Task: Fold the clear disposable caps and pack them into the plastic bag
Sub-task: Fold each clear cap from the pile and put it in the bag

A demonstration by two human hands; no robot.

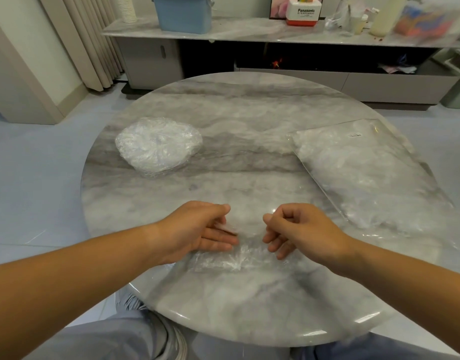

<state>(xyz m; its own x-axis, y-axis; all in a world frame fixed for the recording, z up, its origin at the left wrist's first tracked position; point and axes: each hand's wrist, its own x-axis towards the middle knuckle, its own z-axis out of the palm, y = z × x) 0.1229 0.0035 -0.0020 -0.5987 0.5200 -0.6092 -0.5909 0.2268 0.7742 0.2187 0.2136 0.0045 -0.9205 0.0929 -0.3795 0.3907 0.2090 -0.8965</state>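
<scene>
- Folding looked to be the step in hand: one clear cap (231, 257) lay crumpled into a narrow strip on the counter (249, 302), close to the near edge, between the two hands.
- The left hand (197, 229) was spread, its fingers (218, 241) straight and laid on the left end of the cap, probably to pin the slippery film flat so the crease would hold.
- The right hand (301, 232) sat at the cap's right end with its fingers curled and thumb near the forefinger. It may have pinched an edge of the film, but the film was too clear for me to tell.
- A rounded pile of caps (158, 146) waited on the far left of the counter, well apart from the hands, presumably the stock not yet folded.
- The plastic bag (366, 175) lay flat on the right side, one end pointing toward the right hand. It already looked stuffed with white film, so a good share of the packing seemed done.
- Keeping the bag on the right likely let the folded cap slide straight across into it.
</scene>
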